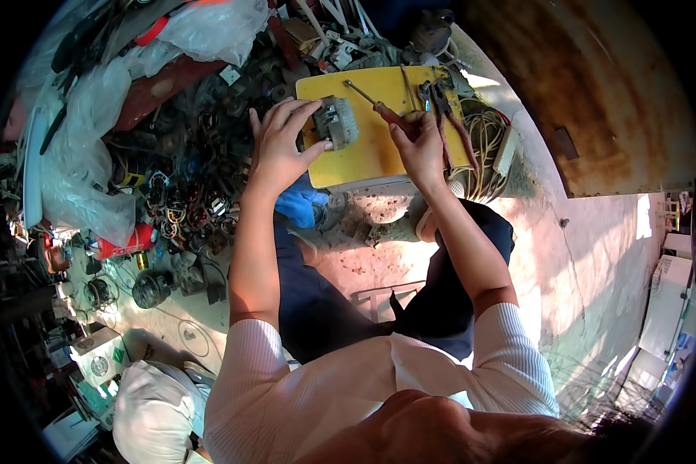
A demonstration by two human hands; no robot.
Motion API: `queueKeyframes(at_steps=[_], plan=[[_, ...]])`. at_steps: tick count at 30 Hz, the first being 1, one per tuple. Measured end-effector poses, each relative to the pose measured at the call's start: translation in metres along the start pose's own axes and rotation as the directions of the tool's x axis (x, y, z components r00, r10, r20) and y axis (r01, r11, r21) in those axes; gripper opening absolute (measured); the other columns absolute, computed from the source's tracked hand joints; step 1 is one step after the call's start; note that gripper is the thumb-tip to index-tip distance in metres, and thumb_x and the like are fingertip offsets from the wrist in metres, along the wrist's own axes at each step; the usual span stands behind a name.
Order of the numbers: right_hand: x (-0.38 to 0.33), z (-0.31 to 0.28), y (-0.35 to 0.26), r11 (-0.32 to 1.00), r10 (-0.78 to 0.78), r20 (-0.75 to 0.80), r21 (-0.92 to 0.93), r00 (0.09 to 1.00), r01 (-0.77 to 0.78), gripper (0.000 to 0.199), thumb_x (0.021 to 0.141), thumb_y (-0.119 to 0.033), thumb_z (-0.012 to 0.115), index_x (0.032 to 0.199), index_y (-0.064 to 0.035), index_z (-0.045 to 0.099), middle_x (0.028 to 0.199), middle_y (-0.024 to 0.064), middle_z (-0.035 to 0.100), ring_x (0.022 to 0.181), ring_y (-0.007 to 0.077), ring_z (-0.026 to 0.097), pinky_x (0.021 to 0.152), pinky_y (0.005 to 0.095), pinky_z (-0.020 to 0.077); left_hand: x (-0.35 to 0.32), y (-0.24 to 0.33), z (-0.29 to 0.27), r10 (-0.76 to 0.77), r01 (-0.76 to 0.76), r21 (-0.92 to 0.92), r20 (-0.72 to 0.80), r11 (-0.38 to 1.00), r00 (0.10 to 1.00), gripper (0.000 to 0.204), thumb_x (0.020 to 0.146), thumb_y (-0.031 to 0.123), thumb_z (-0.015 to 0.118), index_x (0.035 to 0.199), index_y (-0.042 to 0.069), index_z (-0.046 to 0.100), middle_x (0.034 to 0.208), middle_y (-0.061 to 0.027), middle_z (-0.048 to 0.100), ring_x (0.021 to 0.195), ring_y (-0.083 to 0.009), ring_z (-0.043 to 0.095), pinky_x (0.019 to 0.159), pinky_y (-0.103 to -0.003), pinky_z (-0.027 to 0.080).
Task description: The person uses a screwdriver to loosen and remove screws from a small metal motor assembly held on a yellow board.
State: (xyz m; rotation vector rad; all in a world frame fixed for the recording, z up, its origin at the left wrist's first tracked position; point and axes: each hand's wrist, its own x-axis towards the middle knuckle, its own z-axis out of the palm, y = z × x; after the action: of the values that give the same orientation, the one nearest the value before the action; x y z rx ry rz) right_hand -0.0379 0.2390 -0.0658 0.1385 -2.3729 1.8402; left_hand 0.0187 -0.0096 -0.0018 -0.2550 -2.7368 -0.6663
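Observation:
On a yellow board (371,158) lies a grey, ribbed, block-shaped electrical part (340,124) with metal terminals along its left side. My left hand (280,147) grips it from the left, fingers on its far end and thumb on its near end. A screwdriver (389,114) with a reddish-brown handle is held in my right hand (421,155). Its shaft points up and left, the tip apart from the part. Just right of my right hand lie pliers (450,116) with red handles. Another thin rod-like tool (407,87) lies beyond the screwdriver handle.
Loose electrical scrap (197,185) is heaped on the left, beside clear plastic bags (93,166). Coiled cable (487,151) sits right of the board, and a blue cloth or glove (300,203) below it. A rusty panel (595,93) stands at right. Another person's pale-clad back (158,410) shows lower left.

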Motion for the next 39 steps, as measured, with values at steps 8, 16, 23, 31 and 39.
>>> queueKeyframes(at_steps=[8,16,23,31,39], plan=[[-0.021,0.008,-0.019,0.889,-0.124,0.231,-0.406,0.965,0.211,0.021,0.087,-0.021,0.071,0.102,-0.0072,0.066,0.098,0.0146,0.064,0.090,0.0365,0.065,0.078,0.0453,0.0520,-0.013,0.003,0.008,0.094,-0.090,0.040,-0.112,0.995,0.989,0.033,0.070,0.018,0.086,0.096,0.017,0.067,0.109,0.0018,0.059,0.124,-0.0242,0.051,0.114,-0.072,0.017],[-0.014,0.015,-0.031,0.903,-0.366,0.219,-0.151,0.905,0.402,0.016,0.092,-0.011,0.068,0.108,-0.0075,0.070,0.093,0.0125,0.063,0.084,0.0309,0.066,0.075,0.0392,0.0528,-0.012,0.006,0.012,0.094,-0.089,0.042,-0.136,0.995,0.986,0.024,0.071,0.015,0.084,0.089,0.017,0.068,0.107,0.0031,0.059,0.123,-0.0238,0.051,0.114,-0.072,0.016],[-0.013,0.028,-0.033,0.962,-0.251,0.239,-0.050,0.938,0.270,0.015,0.089,-0.011,0.074,0.102,-0.0040,0.070,0.092,0.0110,0.063,0.082,0.0245,0.064,0.074,0.0338,0.0510,-0.011,0.004,0.013,0.100,-0.094,0.051,-0.138,0.994,0.985,0.021,0.073,0.016,0.083,0.088,0.017,0.069,0.106,0.0028,0.060,0.124,-0.0230,0.051,0.114,-0.073,0.015],[-0.014,0.029,-0.037,0.975,-0.203,0.292,-0.029,0.935,0.221,0.017,0.089,-0.010,0.074,0.103,-0.0014,0.068,0.096,0.0117,0.065,0.090,0.0259,0.064,0.081,0.0345,0.0505,-0.012,0.005,0.009,0.091,-0.084,0.058,-0.123,0.995,0.988,0.014,0.078,0.019,0.081,0.088,0.017,0.071,0.108,0.0022,0.063,0.127,-0.0258,0.051,0.114,-0.069,0.017],[-0.012,0.031,-0.035,0.960,-0.262,0.288,-0.019,0.921,0.279,0.016,0.089,-0.006,0.072,0.103,-0.0022,0.067,0.095,0.0116,0.064,0.089,0.0265,0.064,0.081,0.0342,0.0505,-0.013,0.002,0.011,0.094,-0.085,0.065,-0.154,0.994,0.984,0.018,0.078,0.021,0.081,0.092,0.017,0.070,0.111,0.0023,0.062,0.128,-0.0261,0.050,0.113,-0.071,0.018]])
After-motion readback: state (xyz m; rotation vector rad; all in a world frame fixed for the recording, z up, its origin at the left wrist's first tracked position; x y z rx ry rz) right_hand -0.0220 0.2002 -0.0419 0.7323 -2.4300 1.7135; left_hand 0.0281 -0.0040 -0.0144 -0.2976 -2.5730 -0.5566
